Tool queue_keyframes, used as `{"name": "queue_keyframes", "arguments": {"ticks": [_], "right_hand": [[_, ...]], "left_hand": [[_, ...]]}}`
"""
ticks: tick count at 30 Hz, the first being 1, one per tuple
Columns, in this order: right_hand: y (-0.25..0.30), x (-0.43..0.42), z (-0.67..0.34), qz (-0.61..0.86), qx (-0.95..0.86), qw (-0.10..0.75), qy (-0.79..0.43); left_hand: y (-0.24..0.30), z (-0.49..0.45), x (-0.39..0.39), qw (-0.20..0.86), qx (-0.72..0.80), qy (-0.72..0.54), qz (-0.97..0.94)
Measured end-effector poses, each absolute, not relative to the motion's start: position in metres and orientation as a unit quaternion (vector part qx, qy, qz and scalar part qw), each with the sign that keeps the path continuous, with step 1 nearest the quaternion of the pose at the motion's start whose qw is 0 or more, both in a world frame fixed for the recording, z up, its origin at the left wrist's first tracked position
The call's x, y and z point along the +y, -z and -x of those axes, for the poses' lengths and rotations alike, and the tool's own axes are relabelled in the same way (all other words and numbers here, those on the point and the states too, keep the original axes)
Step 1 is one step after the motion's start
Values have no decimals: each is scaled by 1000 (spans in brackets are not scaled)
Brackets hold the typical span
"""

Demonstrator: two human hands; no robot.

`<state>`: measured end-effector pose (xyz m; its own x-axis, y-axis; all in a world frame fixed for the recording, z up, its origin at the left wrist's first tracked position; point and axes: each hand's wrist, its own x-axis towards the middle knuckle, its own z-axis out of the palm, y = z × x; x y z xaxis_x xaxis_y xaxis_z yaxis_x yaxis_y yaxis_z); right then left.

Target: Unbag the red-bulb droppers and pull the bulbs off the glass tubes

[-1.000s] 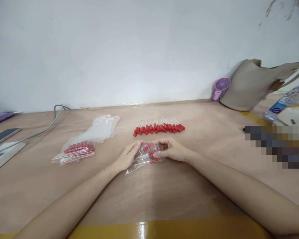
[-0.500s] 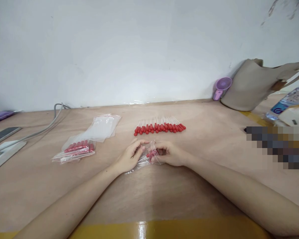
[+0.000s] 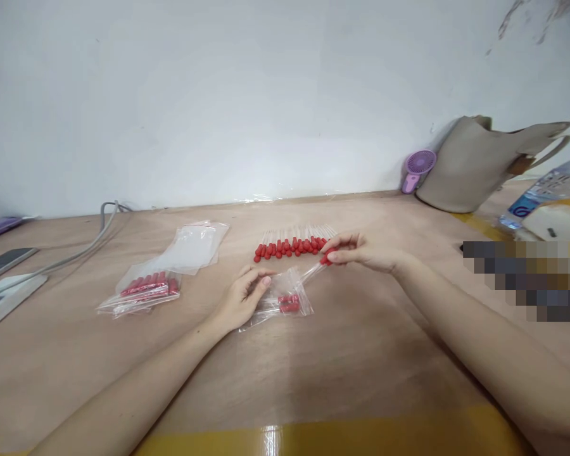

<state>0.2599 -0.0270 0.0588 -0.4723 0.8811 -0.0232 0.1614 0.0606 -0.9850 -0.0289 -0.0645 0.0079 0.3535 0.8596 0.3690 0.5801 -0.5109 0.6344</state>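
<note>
A small clear zip bag (image 3: 285, 299) with a few red-bulbed droppers inside lies on the wooden table (image 3: 361, 354). My left hand (image 3: 243, 297) pinches the bag's left edge, fingers closed on the plastic. Farther right and back, my right hand (image 3: 361, 251) pinches the red bulb of one clear dropper (image 3: 315, 269), whose tube slants down toward the bag's mouth. Just behind lies a row of several red-bulbed droppers (image 3: 289, 244).
Filled bags of droppers (image 3: 145, 291) and a stack of empty clear bags (image 3: 194, 244) lie at the left. A grey cable (image 3: 76, 253), a phone (image 3: 2, 263) and a booklet sit far left. A beige bag (image 3: 479, 164), purple fan (image 3: 418, 166) and water bottle (image 3: 541, 193) stand at the right.
My right hand left the bag, went to the row of droppers and now holds one by its bulb. My left hand stays on the bag.
</note>
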Motion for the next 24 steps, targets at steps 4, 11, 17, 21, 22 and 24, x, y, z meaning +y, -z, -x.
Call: {"name": "queue_keyframes", "arguments": {"ticks": [4, 11, 17, 21, 22, 24], "right_hand": [[-72, -21, -276, 460, -572, 464, -496], [-51, -1, -241, 455, -648, 598, -127], [-29, 21, -194, 420, -821, 384, 49], [-27, 22, -176, 440, -849, 287, 62], [-27, 20, -173, 443, -855, 262, 68], [-28, 17, -171, 442, -864, 225, 82]], "left_hand": [[-6, 29, -62, 194, 475, -371, -774], [-1, 30, -59, 221, 495, -360, -759], [-2, 30, -60, 210, 503, -340, -766], [-4, 30, -61, 205, 497, -335, -774], [-4, 30, -61, 202, 497, -334, -775], [-4, 30, -61, 199, 497, -329, -778]]}}
